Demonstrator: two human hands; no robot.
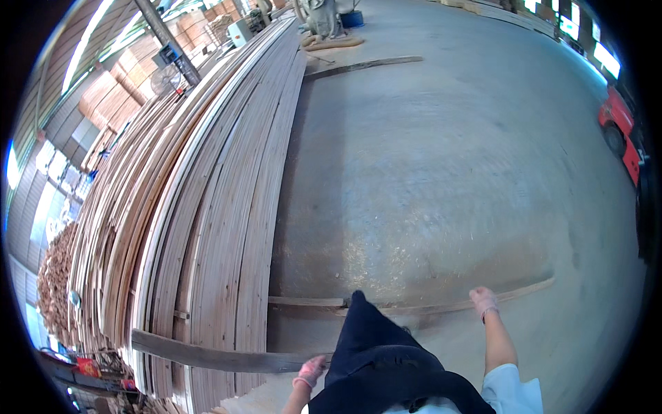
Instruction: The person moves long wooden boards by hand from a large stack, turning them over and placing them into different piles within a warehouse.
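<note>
My left hand point(310, 371), in a pink glove, is curled by the near end of a dark wooden beam point(214, 355). The beam lies crosswise over a long stack of planks point(231, 234) and juts past its right side. Whether my fingers grip this beam or only overlap it in view, I cannot tell. Out to the right, my right hand point(484, 303), also gloved, is closed in a fist with nothing visible in it. Below and behind that fist, a thin wooden strip point(527, 290) lies on the concrete floor point(414, 165).
A shorter timber point(307, 301) reaches out from the stack's right side. Farther off, another timber point(365, 65) lies on the floor near a covered machine point(324, 19). A red vehicle point(620, 124) stands at the far right. A fan point(165, 81) and a post point(169, 41) stand beyond the planks.
</note>
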